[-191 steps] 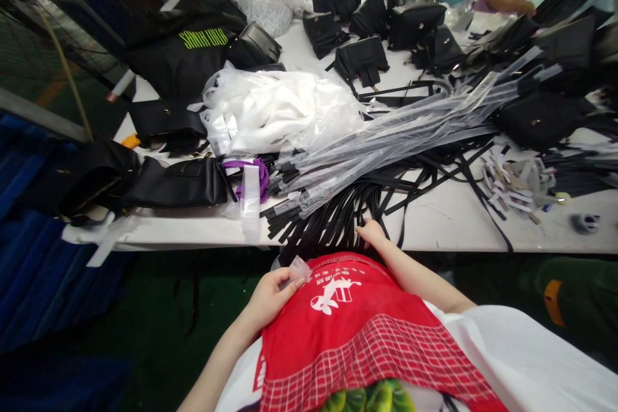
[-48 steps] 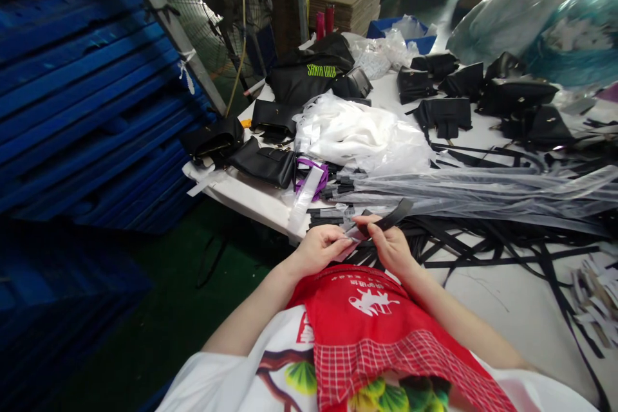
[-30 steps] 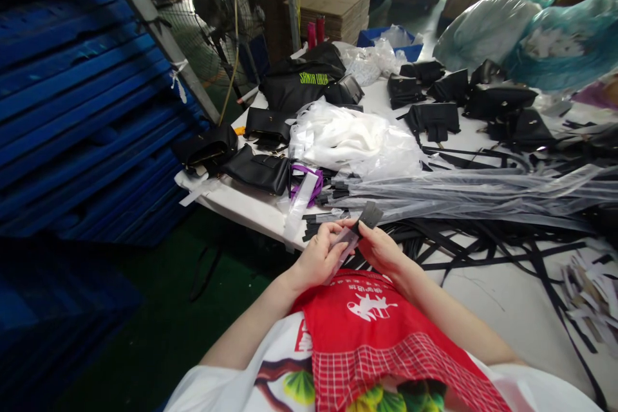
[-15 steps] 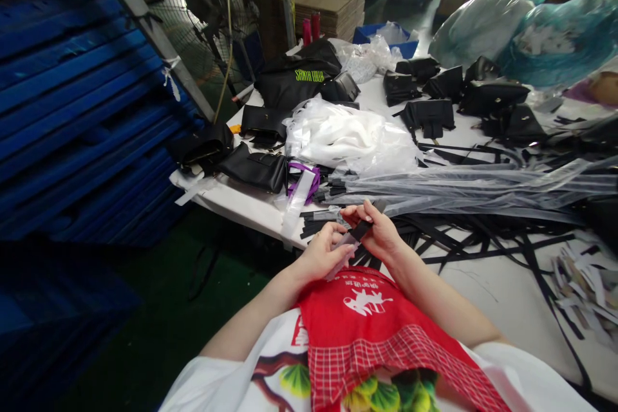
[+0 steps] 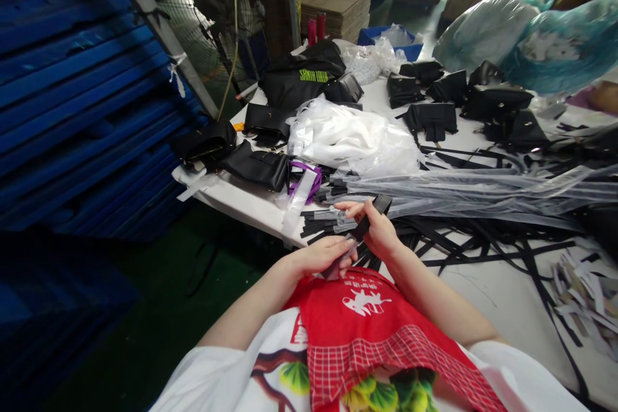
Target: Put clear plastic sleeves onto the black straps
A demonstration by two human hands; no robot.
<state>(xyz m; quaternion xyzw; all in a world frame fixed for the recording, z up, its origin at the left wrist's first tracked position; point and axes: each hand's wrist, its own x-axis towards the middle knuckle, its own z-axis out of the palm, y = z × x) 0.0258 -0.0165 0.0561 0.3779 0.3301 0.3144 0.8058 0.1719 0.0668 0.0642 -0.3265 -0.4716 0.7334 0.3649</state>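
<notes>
Close in front of the red apron, my two hands work on one black strap. My right hand is closed around the strap, and a folded dark piece of it sticks up above the thumb. My left hand is closed on a thin clear plastic sleeve at the strap's lower end. Fingers partly hide where sleeve and strap meet. Just beyond lie more black straps in long clear sleeves, their dark ends pointing left.
White plastic sleeves are heaped mid-table. Black bags stand at the left edge, more at the back right. Bare black straps and paper strips lie to the right. Blue pallets are stacked on the left.
My left hand has turned and closed more around the plastic sleeve, moving slightly down. More of the strap's folded end shows above my right hand. The view has shifted slightly.
</notes>
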